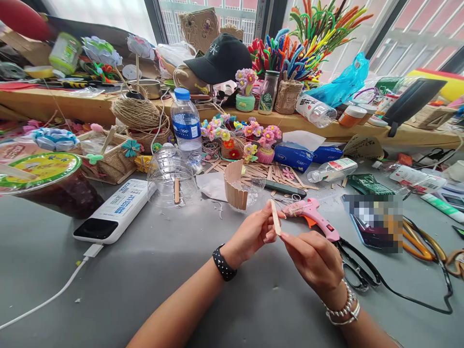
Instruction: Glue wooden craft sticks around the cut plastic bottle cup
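Note:
Between my two hands is a flat wooden craft stick (276, 220), tilted upright over the grey table. My left hand (253, 234) has its fingers closed about the stick's upper part, and my right hand (313, 258) pinches its lower end. Just behind them stands a curved row of craft sticks (235, 188) fixed around a clear plastic piece. A pink hot glue gun (311, 212) lies to the right of the stick, its nozzle close behind my hands. Black-handled scissors (357, 270) rest beside my right hand, partly hidden by it.
More loose sticks (261, 171) are heaped at the back. On the left are a clear cut bottle (170, 176), a white power bank (116, 210) with cable and a lidded cup (47, 179). A phone (366, 227) and a black cord (409, 297) lie right.

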The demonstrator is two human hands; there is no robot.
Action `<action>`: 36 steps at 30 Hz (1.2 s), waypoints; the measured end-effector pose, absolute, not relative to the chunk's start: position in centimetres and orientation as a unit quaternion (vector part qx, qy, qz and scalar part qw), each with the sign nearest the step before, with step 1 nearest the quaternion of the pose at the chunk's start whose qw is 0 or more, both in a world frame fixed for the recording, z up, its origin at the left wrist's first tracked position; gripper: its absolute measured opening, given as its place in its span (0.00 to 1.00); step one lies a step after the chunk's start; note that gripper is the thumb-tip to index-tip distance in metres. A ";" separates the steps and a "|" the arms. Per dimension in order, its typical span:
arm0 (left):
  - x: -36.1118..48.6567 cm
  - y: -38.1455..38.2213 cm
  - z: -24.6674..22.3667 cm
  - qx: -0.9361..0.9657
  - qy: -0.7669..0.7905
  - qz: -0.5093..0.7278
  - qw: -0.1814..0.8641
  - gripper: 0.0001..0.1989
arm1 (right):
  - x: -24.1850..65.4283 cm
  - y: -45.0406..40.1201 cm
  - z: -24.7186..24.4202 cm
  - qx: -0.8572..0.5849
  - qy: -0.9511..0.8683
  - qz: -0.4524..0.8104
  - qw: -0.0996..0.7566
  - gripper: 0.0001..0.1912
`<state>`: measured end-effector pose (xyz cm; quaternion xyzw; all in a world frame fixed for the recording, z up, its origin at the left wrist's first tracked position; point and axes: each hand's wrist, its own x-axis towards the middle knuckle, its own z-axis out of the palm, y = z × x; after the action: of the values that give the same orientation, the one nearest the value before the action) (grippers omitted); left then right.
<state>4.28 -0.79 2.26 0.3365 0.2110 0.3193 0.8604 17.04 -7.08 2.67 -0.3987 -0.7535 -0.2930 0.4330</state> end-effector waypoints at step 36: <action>3.8 -0.8 3.4 0.409 0.306 0.419 0.751 0.20 | 18.6 -6.0 2.2 -0.435 -0.764 -0.282 0.384 0.11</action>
<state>3.81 -0.75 3.40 0.4090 0.3063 0.4186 0.7508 18.55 -6.03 2.23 -0.4348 -0.7641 -0.2820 0.3842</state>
